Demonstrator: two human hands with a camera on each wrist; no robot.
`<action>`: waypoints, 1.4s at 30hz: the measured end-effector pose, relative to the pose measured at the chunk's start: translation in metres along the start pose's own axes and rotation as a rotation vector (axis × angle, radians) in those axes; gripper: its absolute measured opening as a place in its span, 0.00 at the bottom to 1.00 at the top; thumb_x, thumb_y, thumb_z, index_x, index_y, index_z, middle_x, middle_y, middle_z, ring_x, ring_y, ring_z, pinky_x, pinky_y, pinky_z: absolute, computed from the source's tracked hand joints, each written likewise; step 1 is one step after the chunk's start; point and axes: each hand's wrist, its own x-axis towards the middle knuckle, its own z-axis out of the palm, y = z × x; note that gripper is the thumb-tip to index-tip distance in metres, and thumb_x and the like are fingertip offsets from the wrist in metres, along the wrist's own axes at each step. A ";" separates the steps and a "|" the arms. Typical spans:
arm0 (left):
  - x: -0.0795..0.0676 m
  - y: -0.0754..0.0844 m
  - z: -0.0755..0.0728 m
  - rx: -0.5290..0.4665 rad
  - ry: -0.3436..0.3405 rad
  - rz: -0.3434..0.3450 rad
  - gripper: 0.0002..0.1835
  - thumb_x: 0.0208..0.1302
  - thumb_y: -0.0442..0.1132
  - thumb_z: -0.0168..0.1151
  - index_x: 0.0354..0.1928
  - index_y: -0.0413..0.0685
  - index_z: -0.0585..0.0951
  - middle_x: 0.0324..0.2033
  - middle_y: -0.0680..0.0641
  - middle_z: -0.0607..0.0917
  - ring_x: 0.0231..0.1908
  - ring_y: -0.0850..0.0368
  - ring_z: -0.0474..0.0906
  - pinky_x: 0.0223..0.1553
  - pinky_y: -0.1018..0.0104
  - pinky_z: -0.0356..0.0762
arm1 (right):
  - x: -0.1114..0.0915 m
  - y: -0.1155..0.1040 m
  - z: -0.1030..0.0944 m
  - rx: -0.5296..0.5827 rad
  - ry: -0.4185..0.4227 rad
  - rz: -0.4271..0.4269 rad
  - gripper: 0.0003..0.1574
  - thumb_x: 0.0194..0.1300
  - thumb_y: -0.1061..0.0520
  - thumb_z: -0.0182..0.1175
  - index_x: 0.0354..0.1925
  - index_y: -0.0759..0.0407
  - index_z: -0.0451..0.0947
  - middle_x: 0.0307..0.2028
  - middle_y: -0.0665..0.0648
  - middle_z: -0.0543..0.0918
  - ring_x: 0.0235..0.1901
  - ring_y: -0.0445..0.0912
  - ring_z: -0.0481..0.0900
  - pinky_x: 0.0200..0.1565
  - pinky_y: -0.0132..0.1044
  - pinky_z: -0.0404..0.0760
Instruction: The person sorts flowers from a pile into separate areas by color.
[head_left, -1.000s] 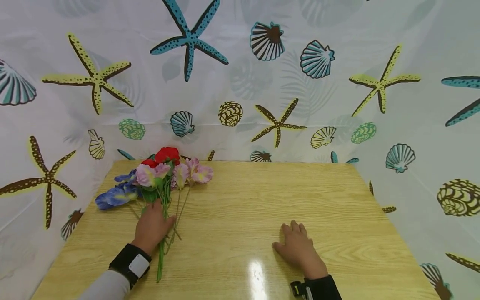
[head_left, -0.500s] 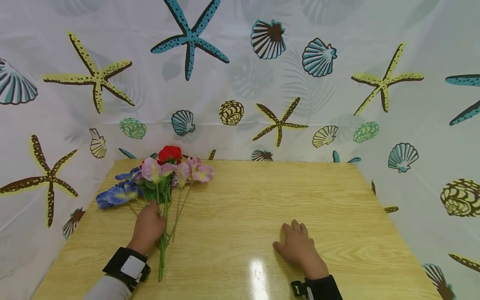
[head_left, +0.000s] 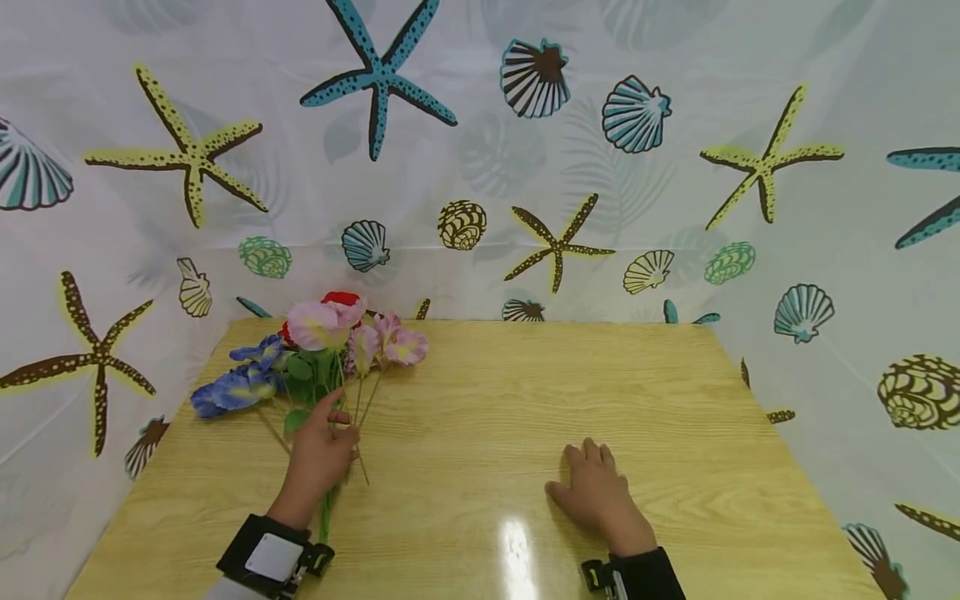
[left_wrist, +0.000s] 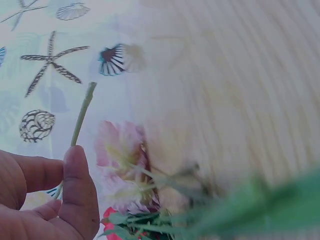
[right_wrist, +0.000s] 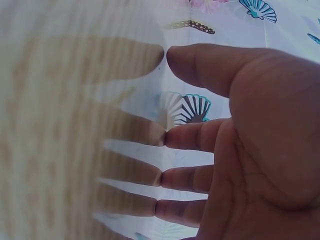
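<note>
My left hand (head_left: 318,454) pinches the thin stem (left_wrist: 82,115) of a pink artificial flower (head_left: 318,325) between thumb and fingers, over the left part of the table. The stem's cut end stands out above the fingertips in the left wrist view. Behind and beneath it lie a red flower (head_left: 342,298), other pink flowers (head_left: 401,346) and blue flowers (head_left: 236,387). Green stems (head_left: 326,517) run under the hand toward the near edge, partly covered by it. My right hand (head_left: 600,500) rests its fingertips on the tabletop, fingers spread, holding nothing.
The wooden tabletop (head_left: 480,417) is glossy and reflects a light near the front. A white cloth (head_left: 450,125) printed with starfish and shells hangs behind and beside it. Both wrists wear black straps.
My left hand shifted from the bunch of stems and lifted slightly, now with one pink flower, whose head moved up and right over the red flower. The right hand stayed put.
</note>
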 end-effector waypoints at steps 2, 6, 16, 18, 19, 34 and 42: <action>-0.002 0.002 0.004 -0.039 0.000 0.012 0.32 0.62 0.33 0.52 0.67 0.52 0.55 0.45 0.38 0.70 0.33 0.46 0.77 0.27 0.58 0.80 | 0.000 0.000 -0.002 0.003 -0.010 -0.007 0.43 0.58 0.40 0.54 0.63 0.64 0.58 0.65 0.75 0.53 0.62 0.70 0.43 0.49 0.76 0.58; -0.007 0.007 0.015 -0.097 -0.010 0.027 0.30 0.62 0.35 0.53 0.65 0.51 0.58 0.44 0.39 0.70 0.33 0.46 0.76 0.28 0.59 0.80 | 0.002 0.001 -0.008 0.030 -0.017 -0.035 0.42 0.60 0.39 0.52 0.62 0.66 0.59 0.63 0.76 0.56 0.60 0.70 0.48 0.52 0.71 0.60; -0.033 0.023 0.063 -0.202 -0.048 -0.013 0.21 0.61 0.35 0.55 0.55 0.58 0.68 0.40 0.43 0.73 0.35 0.44 0.77 0.26 0.57 0.81 | 0.005 -0.047 -0.007 0.526 0.185 -0.153 0.30 0.60 0.40 0.54 0.58 0.49 0.67 0.53 0.60 0.76 0.46 0.50 0.74 0.42 0.52 0.78; -0.038 0.028 0.073 -0.225 -0.067 -0.016 0.20 0.60 0.35 0.55 0.54 0.58 0.69 0.39 0.43 0.73 0.34 0.43 0.77 0.25 0.55 0.81 | 0.006 -0.060 -0.005 0.577 0.234 -0.177 0.26 0.60 0.41 0.55 0.56 0.45 0.69 0.49 0.57 0.78 0.42 0.45 0.75 0.41 0.49 0.79; -0.041 0.031 0.078 -0.235 -0.079 -0.016 0.20 0.60 0.35 0.55 0.54 0.58 0.69 0.39 0.43 0.73 0.33 0.44 0.77 0.25 0.55 0.81 | 0.006 -0.066 -0.004 0.600 0.255 -0.189 0.25 0.60 0.42 0.55 0.55 0.44 0.69 0.48 0.56 0.79 0.41 0.43 0.75 0.40 0.48 0.79; -0.070 0.083 0.094 -0.289 -0.205 0.034 0.12 0.59 0.32 0.54 0.46 0.44 0.74 0.35 0.38 0.76 0.28 0.48 0.77 0.25 0.59 0.80 | 0.014 -0.118 -0.006 0.877 0.310 -0.198 0.17 0.59 0.54 0.58 0.49 0.45 0.72 0.38 0.54 0.80 0.35 0.43 0.75 0.37 0.45 0.77; -0.077 0.088 0.104 -0.297 -0.264 0.065 0.11 0.59 0.30 0.54 0.45 0.40 0.73 0.33 0.36 0.78 0.27 0.46 0.78 0.23 0.63 0.80 | 0.015 -0.121 -0.005 0.903 0.320 -0.185 0.18 0.59 0.56 0.58 0.49 0.48 0.72 0.35 0.54 0.81 0.33 0.42 0.77 0.36 0.43 0.78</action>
